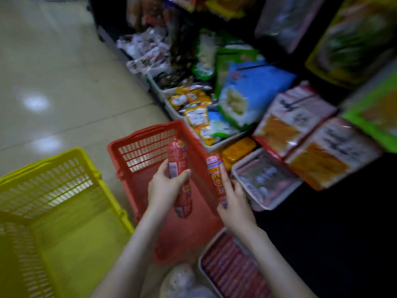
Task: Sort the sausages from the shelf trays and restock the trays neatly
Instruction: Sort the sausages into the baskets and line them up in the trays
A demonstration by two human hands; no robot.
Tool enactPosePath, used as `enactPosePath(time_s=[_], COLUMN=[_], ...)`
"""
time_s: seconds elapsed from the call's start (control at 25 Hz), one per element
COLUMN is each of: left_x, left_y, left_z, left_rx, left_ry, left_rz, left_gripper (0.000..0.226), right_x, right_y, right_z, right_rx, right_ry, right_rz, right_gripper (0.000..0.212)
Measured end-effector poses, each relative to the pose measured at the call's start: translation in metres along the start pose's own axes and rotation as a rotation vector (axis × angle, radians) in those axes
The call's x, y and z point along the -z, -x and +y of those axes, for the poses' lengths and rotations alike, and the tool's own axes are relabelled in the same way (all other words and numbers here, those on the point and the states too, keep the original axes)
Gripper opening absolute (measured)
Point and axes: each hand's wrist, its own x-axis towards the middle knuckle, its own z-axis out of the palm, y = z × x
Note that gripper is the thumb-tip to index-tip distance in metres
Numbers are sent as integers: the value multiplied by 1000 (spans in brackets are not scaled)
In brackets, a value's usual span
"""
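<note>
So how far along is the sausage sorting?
Early. Done: the near tray holds neat rows of sausages. In hand: left hand grips the left sausage, right hand the right sausage, over the red basket. Left: no sausages show in it or the yellow basket; the far tray looks jumbled.

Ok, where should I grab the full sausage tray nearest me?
By the pale rim of the sausage tray, at its far-left corner, coming from the red basket side: sausages fill the inside, and the right forearm covers the other edge.
</note>
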Motion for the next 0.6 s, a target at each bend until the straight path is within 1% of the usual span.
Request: enactPosePath(time_s=[0.12, 0.24, 0.32, 0.44, 0.52, 0.6], left_x=[-48, -107, -151, -205, -240, -273], left_y=[76, 170, 248, 358, 428, 480], left_z=[66, 102, 114, 113, 100, 75], left_rx=[-144, -288, -377, -465, -546, -604], left_ry=[-43, -61, -88, -158, -254, -372], left_rz=[-178, -361, -544, -826, -1007, -1129], left_gripper=[53, 51, 55, 59, 59, 61], right_x=[96, 166, 200, 225, 225, 212], right_y=[96, 216, 313, 452, 542, 612], right_z=[25, 60, 86, 127, 161, 200], right_rx=[-109, -278, -421, -662, -809, -903], right_ry=[-37, 8, 21, 65, 87, 97], right_rz=[109, 206, 288, 346, 384, 325], right_gripper=[110, 109, 109, 106, 102, 102])
